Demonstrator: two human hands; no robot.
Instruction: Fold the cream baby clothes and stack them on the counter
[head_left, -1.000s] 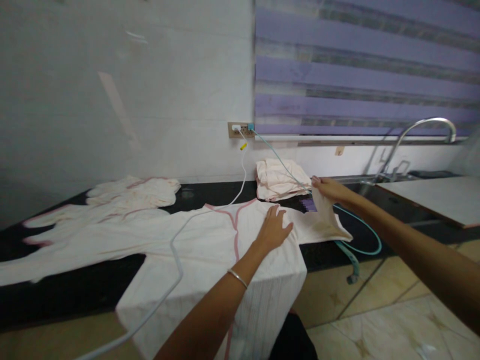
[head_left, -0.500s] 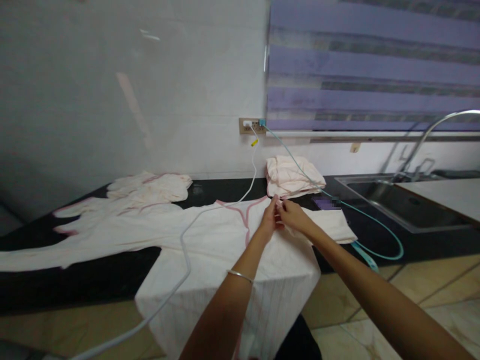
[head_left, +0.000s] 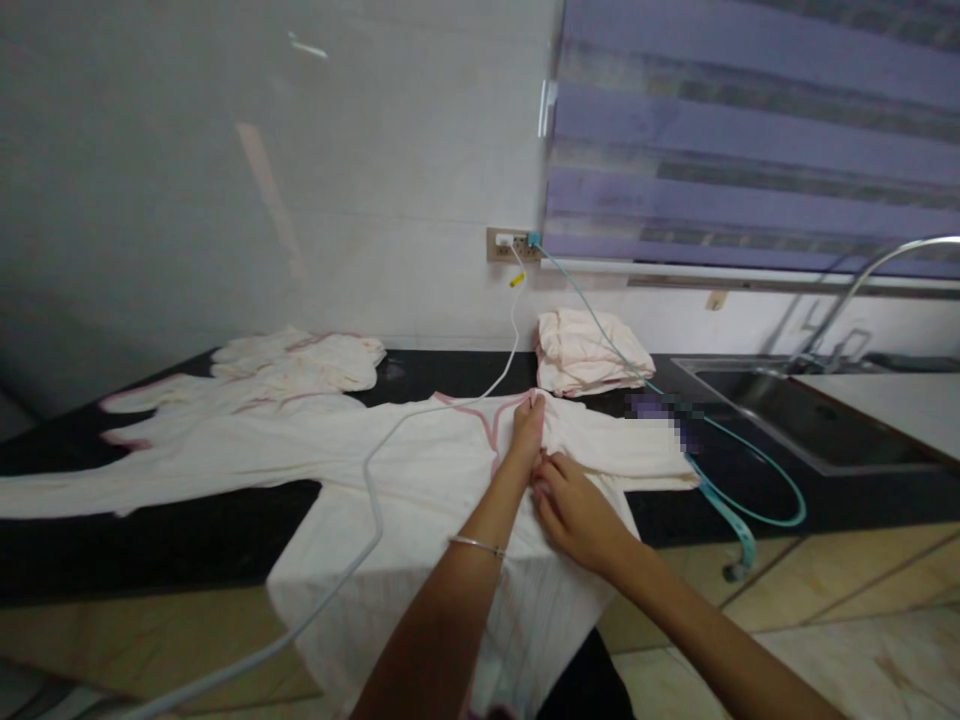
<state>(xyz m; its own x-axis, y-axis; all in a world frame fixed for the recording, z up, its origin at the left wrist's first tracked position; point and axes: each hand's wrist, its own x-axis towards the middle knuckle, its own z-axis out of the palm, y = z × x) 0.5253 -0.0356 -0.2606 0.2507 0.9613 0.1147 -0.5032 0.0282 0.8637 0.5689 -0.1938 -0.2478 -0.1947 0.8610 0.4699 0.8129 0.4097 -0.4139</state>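
Both hands, left and right, press flat, fingers together, on the gown, which lies lengthwise along the counter, neckline toward the wall socket.

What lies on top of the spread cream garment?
Both hands, left hand and right hand, press on the garment; a white cable crosses it. The counter beneath is hidden.

head view, looking forward-down, close over counter.

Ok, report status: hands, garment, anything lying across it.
Left hand flat on white garment near pink neckline. Right hand pressing cloth beside it. White cable lies across the garment.
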